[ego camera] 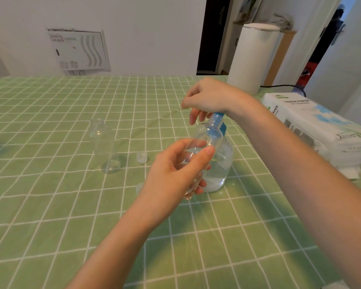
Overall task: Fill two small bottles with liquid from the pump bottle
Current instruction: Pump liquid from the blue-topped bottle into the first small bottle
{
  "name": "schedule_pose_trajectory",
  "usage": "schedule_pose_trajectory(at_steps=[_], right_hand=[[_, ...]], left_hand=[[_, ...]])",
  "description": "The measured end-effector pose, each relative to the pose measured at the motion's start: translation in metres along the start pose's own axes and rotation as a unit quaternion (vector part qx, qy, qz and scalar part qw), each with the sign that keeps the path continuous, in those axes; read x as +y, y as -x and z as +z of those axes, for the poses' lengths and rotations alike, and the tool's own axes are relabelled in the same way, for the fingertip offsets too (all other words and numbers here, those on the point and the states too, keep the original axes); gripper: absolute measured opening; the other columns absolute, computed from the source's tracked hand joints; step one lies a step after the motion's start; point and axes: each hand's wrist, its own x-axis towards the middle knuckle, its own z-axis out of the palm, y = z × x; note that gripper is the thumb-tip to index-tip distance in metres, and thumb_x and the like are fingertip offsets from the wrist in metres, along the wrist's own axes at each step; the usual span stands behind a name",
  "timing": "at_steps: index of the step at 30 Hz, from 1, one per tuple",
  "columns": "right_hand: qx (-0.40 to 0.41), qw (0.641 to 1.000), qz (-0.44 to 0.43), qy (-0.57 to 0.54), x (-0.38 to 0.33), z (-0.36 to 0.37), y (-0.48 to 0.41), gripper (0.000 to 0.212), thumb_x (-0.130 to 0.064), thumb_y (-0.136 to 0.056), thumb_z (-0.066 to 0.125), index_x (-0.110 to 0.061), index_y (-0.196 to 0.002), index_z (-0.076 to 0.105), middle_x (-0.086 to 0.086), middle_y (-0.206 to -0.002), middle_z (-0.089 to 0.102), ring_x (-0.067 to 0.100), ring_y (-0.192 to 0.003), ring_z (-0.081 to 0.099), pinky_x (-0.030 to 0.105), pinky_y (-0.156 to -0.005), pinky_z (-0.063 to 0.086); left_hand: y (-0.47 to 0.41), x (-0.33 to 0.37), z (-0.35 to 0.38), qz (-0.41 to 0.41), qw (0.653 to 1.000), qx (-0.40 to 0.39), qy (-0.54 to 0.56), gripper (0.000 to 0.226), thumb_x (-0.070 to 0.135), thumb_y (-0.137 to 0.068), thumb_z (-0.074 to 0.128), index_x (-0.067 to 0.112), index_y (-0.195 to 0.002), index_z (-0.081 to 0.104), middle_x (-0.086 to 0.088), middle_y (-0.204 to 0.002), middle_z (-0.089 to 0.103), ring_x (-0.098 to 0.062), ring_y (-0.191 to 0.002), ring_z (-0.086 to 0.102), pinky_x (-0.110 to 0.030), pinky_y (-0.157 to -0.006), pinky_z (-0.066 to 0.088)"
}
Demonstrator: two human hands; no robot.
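I've got the left hand (175, 172) wrapped around a small clear bottle (198, 151), fingers clamped on its body, mouth tipped up to the blue pump nozzle (217, 117). My right hand (208, 97) sits on the pump head, fingers curled down over it. The pump bottle (219, 170) stands on the green checked tablecloth (71, 205). Second small bottle (105, 144) stands open, well to the left, a small cap (141, 157) near it
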Motion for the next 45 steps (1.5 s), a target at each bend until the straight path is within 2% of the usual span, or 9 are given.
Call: schedule_pose_trajectory(at_steps=[12, 17, 21, 24, 30, 39, 43, 45], right_hand=[[-0.002, 1.0, 0.011, 0.0, 0.005, 0.007, 0.0, 0.042, -0.022, -0.089, 0.055, 0.004, -0.121, 0.06, -0.002, -0.064, 0.067, 0.019, -0.07, 0.048, 0.029, -0.068, 0.042], [0.021, 1.0, -0.008, 0.005, 0.0, -0.003, 0.0, 0.044, -0.024, -0.089, 0.053, 0.003, -0.123, 0.059, -0.002, -0.064, 0.07, 0.015, -0.065, 0.051, 0.026, -0.057, 0.041], [0.014, 1.0, -0.007, -0.002, 0.0, -0.001, -0.001, 0.045, -0.023, -0.089, 0.054, 0.005, -0.124, 0.057, -0.002, -0.064, 0.07, 0.018, -0.069, 0.051, 0.029, -0.067, 0.043], [0.007, 1.0, -0.003, 0.006, 0.002, -0.001, -0.002, 0.042, -0.022, -0.088, 0.056, 0.005, -0.121, 0.06, -0.003, -0.064, 0.07, 0.018, -0.068, 0.052, 0.029, -0.068, 0.044], [-0.005, 1.0, 0.015, 0.027, 0.006, 0.005, -0.002, 0.037, -0.022, -0.087, 0.057, 0.003, -0.112, 0.066, -0.005, -0.062, 0.068, 0.016, -0.062, 0.053, 0.026, -0.06, 0.045], [0.021, 1.0, 0.005, 0.009, 0.001, -0.002, 0.002, 0.04, -0.02, -0.088, 0.053, 0.005, -0.119, 0.061, -0.003, -0.062, 0.067, 0.017, -0.067, 0.049, 0.026, -0.058, 0.038], [0.03, 1.0, -0.004, -0.002, -0.004, -0.011, 0.004, 0.028, -0.017, -0.092, 0.046, -0.007, -0.105, 0.068, 0.0, -0.067, 0.068, 0.017, -0.067, 0.057, 0.024, -0.056, 0.042], [0.035, 0.999, 0.0, -0.008, -0.004, -0.015, 0.006, 0.027, -0.019, -0.092, 0.044, -0.011, -0.102, 0.068, -0.001, -0.067, 0.069, 0.016, -0.066, 0.06, 0.025, -0.06, 0.044]], left_hand=[[0.001, -0.003, -0.001, -0.012, 1.0, -0.001, 0.008, 0.042, 0.045, -0.062, 0.064, 0.021, -0.098, 0.066, -0.002, -0.07, 0.064, -0.01, -0.048, 0.056, -0.018, -0.046, 0.046], [-0.001, 0.001, 0.0, 0.005, 1.0, -0.004, 0.005, 0.041, 0.045, -0.064, 0.063, 0.022, -0.098, 0.066, 0.001, -0.068, 0.065, -0.013, -0.051, 0.055, -0.018, -0.045, 0.046], [-0.001, 0.0, 0.0, 0.006, 1.0, 0.0, 0.009, 0.042, 0.044, -0.065, 0.063, 0.02, -0.1, 0.065, 0.002, -0.068, 0.065, -0.017, -0.053, 0.054, -0.018, -0.046, 0.046], [-0.001, 0.0, 0.001, 0.006, 1.0, -0.005, 0.012, 0.043, 0.042, -0.066, 0.063, 0.017, -0.101, 0.064, -0.004, -0.07, 0.063, -0.02, -0.055, 0.051, -0.019, -0.047, 0.047], [0.001, -0.003, 0.001, -0.012, 1.0, -0.006, 0.016, 0.035, 0.038, -0.072, 0.064, 0.018, -0.1, 0.065, -0.005, -0.072, 0.063, -0.013, -0.05, 0.055, -0.022, -0.047, 0.05], [-0.001, 0.001, 0.0, -0.003, 1.0, -0.001, 0.004, 0.029, 0.036, -0.076, 0.064, 0.019, -0.099, 0.065, -0.001, -0.069, 0.064, -0.014, -0.051, 0.055, -0.018, -0.044, 0.046], [-0.002, 0.004, 0.001, 0.004, 1.0, -0.004, 0.006, 0.038, 0.044, -0.068, 0.063, 0.021, -0.098, 0.065, 0.001, -0.067, 0.064, -0.017, -0.053, 0.054, -0.018, -0.045, 0.046], [-0.002, 0.004, 0.001, 0.004, 1.0, -0.006, 0.011, 0.04, 0.046, -0.066, 0.063, 0.022, -0.098, 0.065, 0.001, -0.068, 0.064, -0.017, -0.054, 0.054, -0.019, -0.046, 0.048]])
